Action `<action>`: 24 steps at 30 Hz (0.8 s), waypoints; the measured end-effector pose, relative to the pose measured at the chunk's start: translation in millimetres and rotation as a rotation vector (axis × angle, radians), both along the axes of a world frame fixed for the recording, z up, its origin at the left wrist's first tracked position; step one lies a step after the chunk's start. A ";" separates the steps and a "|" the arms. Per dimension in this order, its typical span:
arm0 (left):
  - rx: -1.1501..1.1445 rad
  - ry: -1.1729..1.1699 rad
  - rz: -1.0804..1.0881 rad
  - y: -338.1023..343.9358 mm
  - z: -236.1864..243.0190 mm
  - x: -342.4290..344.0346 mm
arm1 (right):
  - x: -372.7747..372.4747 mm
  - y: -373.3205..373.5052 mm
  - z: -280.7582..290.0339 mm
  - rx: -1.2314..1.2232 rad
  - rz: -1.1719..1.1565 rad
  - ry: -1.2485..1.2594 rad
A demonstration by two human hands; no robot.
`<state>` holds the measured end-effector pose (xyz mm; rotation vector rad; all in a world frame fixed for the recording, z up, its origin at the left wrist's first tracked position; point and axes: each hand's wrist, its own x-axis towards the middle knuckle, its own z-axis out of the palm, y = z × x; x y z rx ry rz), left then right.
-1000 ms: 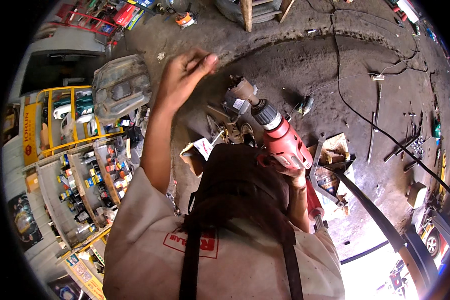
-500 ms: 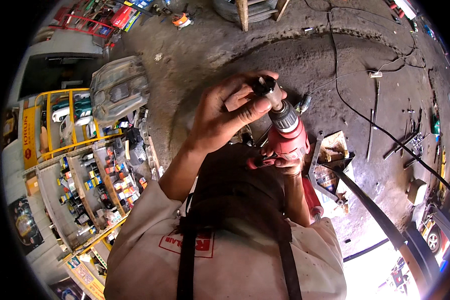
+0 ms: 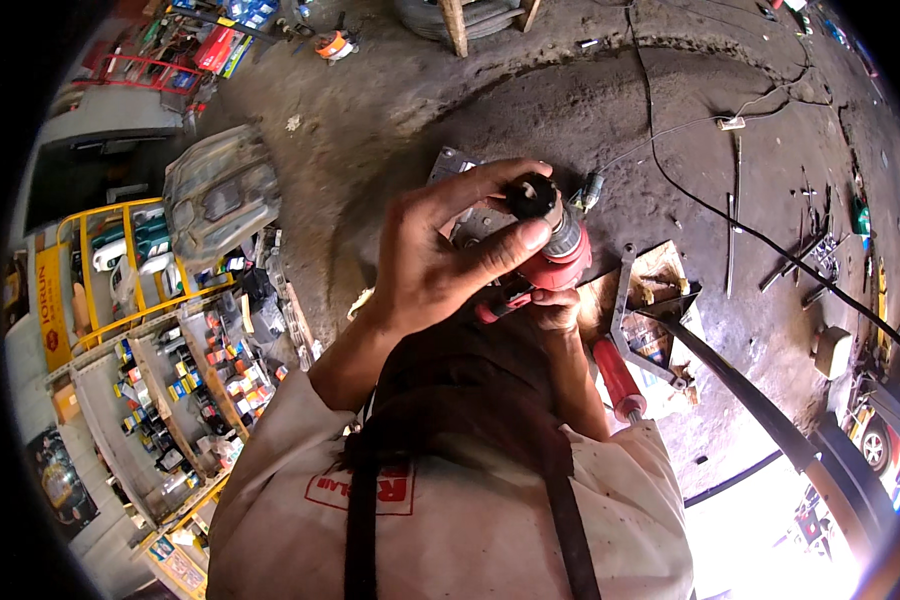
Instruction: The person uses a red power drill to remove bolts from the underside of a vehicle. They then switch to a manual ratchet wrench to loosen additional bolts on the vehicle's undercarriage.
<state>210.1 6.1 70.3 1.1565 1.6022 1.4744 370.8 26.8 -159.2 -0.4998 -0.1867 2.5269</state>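
My right hand [image 3: 557, 310] is closed around a red power drill [image 3: 558, 270], mostly below and behind the chuck. The grey chuck [image 3: 570, 240] points up toward me. A short cylindrical drill attachment [image 3: 532, 196] with a dark, notched end sits in front of the chuck; its exact kind is unclear. My left hand [image 3: 435, 245] pinches this attachment, thumb on the near side and fingers curled around the far side. Behind my left hand, a grey metal part [image 3: 453, 163] shows in pieces, largely hidden.
A red-handled tool [image 3: 618, 378] lies right of my right forearm, by a metal bracket [image 3: 625, 290] and cardboard [image 3: 660, 270]. A black cable [image 3: 710, 205] crosses the floor. Left stand a parts tray [image 3: 160, 400] and a scuffed grey panel [image 3: 222, 195]. A tyre [image 3: 425, 18] lies at the far side.
The drill and both hands have shifted slightly left, and the attachment tips more toward me. The grey metal part behind my left hand now shows. The view has turned a little.
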 end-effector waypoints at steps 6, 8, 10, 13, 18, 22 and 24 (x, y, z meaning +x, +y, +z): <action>0.114 0.243 -0.005 8.2 -8.6 16.7 | 0.7 11.0 33.5 0.057 0.052 0.060; 0.120 0.298 -0.054 12.2 -2.1 18.8 | 4.3 8.8 23.9 0.034 0.062 0.043; 0.117 0.350 -0.088 13.0 0.8 20.5 | 3.1 10.0 18.2 0.067 0.069 0.052; 0.134 0.278 -0.089 14.7 2.1 26.4 | -3.9 10.5 19.6 0.115 0.017 0.104; 0.193 0.170 0.002 11.6 -10.6 34.5 | -0.9 14.8 31.0 0.136 -0.005 0.034; 0.291 0.353 -0.004 18.0 -13.3 31.8 | -1.0 14.7 28.7 0.092 -0.013 0.069; 0.294 0.418 0.059 20.6 -9.9 31.8 | -4.0 16.2 42.0 0.055 -0.001 0.152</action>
